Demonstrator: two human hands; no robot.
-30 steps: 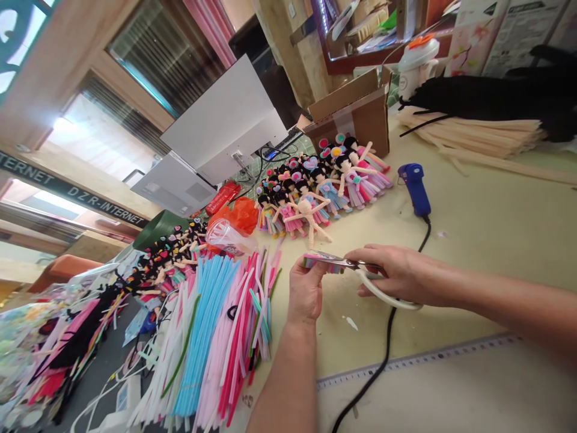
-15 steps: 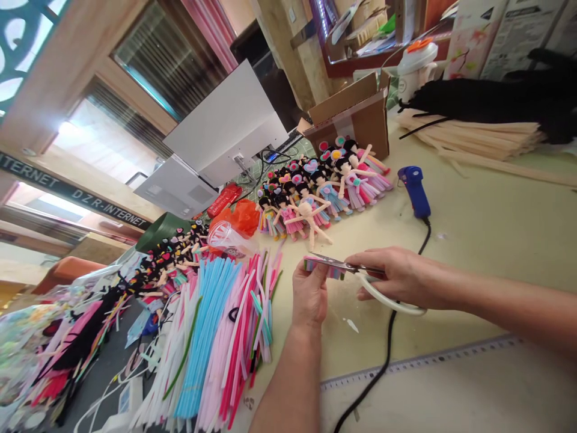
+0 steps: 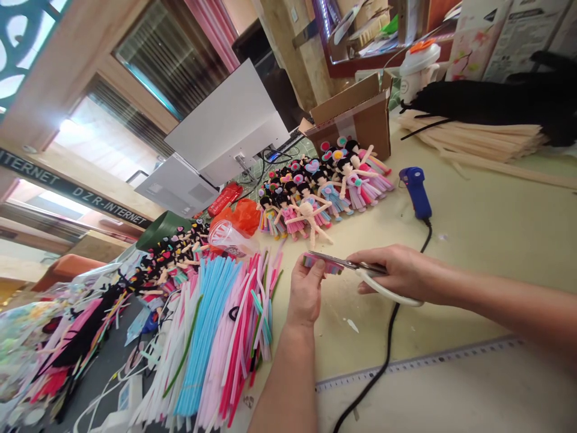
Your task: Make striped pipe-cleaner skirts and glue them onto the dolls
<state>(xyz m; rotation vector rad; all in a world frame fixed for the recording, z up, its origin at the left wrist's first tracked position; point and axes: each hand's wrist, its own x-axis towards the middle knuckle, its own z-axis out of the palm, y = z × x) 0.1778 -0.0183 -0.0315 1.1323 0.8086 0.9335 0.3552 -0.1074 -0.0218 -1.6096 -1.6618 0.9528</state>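
My left hand [image 3: 306,291] pinches a small bundle of short coloured strips [image 3: 321,263] just above the pale table [image 3: 473,240]. My right hand [image 3: 399,273] grips white-handled scissors [image 3: 360,270], whose blades lie across the bundle. Just beyond both hands a bare, undressed doll [image 3: 309,218] lies in front of rows of finished dolls [image 3: 324,180] with black hair and coloured skirts.
A heap of blue, pink and white strips [image 3: 211,337] spreads left of my left arm. A blue glue gun [image 3: 415,191] lies at right, its black cord [image 3: 383,361] running under my right wrist. A cardboard box [image 3: 356,114], tan strips [image 3: 478,135] and a ruler [image 3: 419,361] are around.
Both hands stay together on the bundle and scissors; they have shifted only slightly. The view has moved a little.
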